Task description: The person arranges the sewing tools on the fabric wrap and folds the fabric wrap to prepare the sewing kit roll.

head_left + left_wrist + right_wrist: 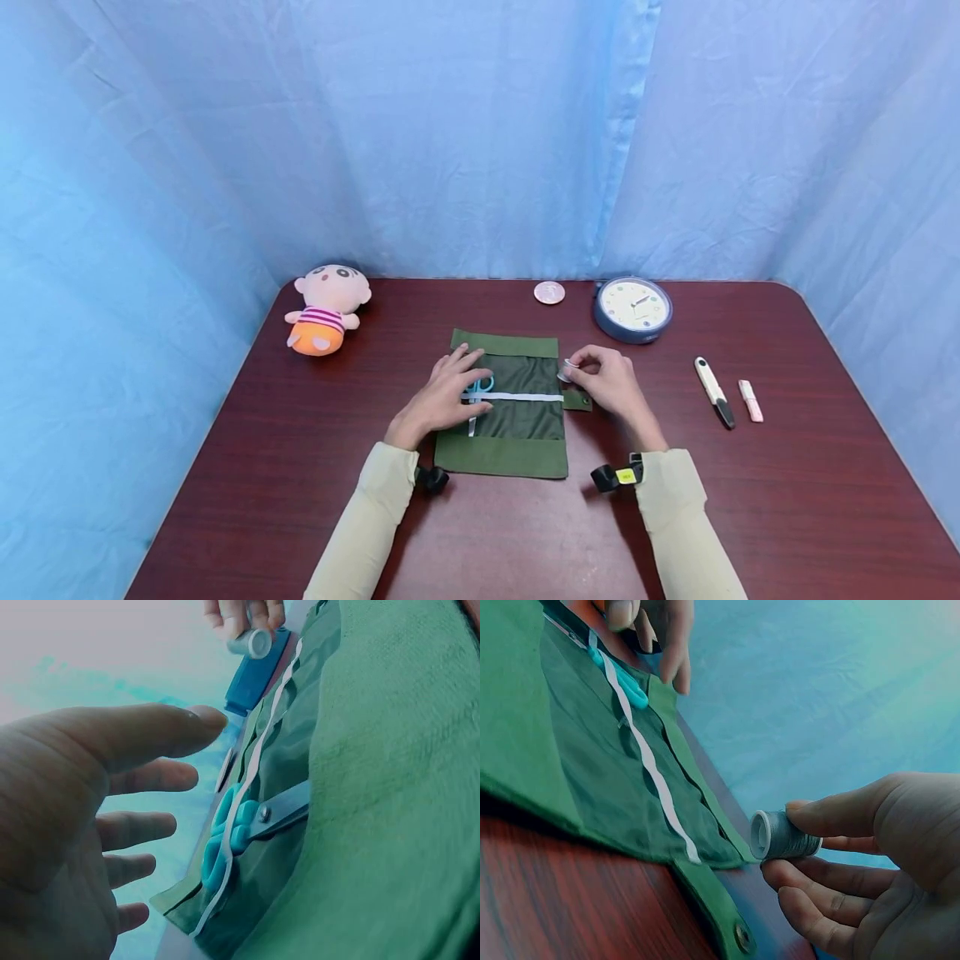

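Observation:
A green cloth tool roll [501, 458] lies unfolded on the table, with a white elastic band [528, 397] across its middle. Teal-handled scissors [240, 825] are tucked under that band at the left side, blades pointing toward the near flap. Over the scissors hovers my left hand [448, 392], fingers spread and holding nothing. My right hand [611, 382] pinches a spool of grey thread [787, 834] between thumb and fingers, at the roll's right edge. Below the spool, a strap with a snap button [741, 937] sticks out from the roll.
A plush doll [322, 310] sits at the back left. Toward the back right are a round pink-white disc [550, 292] and a blue alarm clock [634, 310]. Farther right lie a white-and-black handled tool [714, 392] and a small pink-white stick [751, 401]. Blue curtains [465, 142] surround the table.

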### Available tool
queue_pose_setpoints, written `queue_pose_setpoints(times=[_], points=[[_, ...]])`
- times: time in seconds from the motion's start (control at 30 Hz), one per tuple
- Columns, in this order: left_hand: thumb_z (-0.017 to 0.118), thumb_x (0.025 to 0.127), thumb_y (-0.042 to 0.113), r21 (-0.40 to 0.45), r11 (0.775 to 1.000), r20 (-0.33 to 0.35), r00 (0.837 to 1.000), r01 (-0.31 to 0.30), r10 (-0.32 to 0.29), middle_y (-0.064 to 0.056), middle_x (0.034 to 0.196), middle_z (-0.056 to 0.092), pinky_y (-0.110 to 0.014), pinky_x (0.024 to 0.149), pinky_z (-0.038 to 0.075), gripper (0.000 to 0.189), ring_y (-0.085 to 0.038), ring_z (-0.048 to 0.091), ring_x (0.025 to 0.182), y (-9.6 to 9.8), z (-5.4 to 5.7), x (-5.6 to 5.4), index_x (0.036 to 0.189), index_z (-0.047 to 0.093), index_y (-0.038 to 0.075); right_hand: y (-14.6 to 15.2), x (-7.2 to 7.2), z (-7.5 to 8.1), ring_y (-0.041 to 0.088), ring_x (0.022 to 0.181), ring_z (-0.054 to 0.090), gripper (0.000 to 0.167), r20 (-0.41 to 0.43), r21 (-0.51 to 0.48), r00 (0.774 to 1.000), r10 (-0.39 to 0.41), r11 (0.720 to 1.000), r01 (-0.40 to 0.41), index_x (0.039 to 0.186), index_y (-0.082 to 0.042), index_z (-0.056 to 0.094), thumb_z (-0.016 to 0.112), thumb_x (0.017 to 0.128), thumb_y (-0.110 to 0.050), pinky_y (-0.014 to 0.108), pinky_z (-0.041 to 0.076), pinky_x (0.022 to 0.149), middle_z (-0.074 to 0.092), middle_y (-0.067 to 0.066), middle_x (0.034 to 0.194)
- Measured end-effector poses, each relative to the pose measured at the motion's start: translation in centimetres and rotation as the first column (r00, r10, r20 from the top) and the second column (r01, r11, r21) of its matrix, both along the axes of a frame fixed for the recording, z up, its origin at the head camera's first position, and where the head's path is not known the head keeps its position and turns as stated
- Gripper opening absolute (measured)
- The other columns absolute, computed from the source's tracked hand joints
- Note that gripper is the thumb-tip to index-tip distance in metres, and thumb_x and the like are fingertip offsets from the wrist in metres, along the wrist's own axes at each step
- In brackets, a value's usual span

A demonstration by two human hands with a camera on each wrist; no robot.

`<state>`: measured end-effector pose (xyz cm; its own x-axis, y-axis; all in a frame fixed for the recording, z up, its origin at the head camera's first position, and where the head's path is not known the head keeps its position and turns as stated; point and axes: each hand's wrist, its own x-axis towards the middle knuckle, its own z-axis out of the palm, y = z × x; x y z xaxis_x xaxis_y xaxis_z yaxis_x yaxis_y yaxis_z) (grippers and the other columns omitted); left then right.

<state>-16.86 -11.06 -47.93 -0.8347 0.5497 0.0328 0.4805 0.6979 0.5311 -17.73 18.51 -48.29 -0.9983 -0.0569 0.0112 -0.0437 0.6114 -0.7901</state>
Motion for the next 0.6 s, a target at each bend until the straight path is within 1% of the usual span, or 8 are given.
queue_pose_setpoints(times=[0.17,0.37,0.6], points=[[0.075,0.091,0.027,-0.005,1.000,0.009,1.000,0.014,-0.014,-0.018,0.159,0.041,-0.066,0.122,0.020,0.042,-0.043,0.021,0.154,0.6,-0.2,-0.2,0.128,0.067,0.009,-1.2,-0.2,0.0,0.008,0.074,0.069,0.010,-0.015,0.003,1.000,0.015,1.000,-0.015,0.090,-0.011,0.072,0.077,0.088,-0.019,0.023,0.052,0.068,0.077,0.007,0.086],[0.074,0.091,0.028,-0.049,0.998,0.016,1.000,0.027,-0.026,-0.016,0.158,0.043,-0.065,0.121,0.023,0.040,-0.041,0.022,0.155,1.1,-0.4,-0.5,0.126,0.069,0.009,-2.5,-0.4,-0.1,0.009,0.076,0.069,0.009,-0.027,0.012,0.999,0.036,0.999,-0.036,0.091,-0.012,0.073,0.076,0.088,-0.021,0.026,0.053,0.071,0.077,0.006,0.088],[0.073,0.091,0.028,-0.081,0.996,0.027,0.999,0.033,-0.031,-0.016,0.157,0.044,-0.064,0.120,0.026,0.035,-0.040,0.024,0.154,1.5,-0.7,-0.6,0.122,0.071,0.010,-4.0,-0.7,-0.4,0.014,0.079,0.073,0.012,-0.001,-0.011,0.999,0.045,0.999,-0.045,0.092,-0.011,0.073,0.075,0.089,-0.022,0.026,0.054,0.069,0.077,0.008,0.090]])
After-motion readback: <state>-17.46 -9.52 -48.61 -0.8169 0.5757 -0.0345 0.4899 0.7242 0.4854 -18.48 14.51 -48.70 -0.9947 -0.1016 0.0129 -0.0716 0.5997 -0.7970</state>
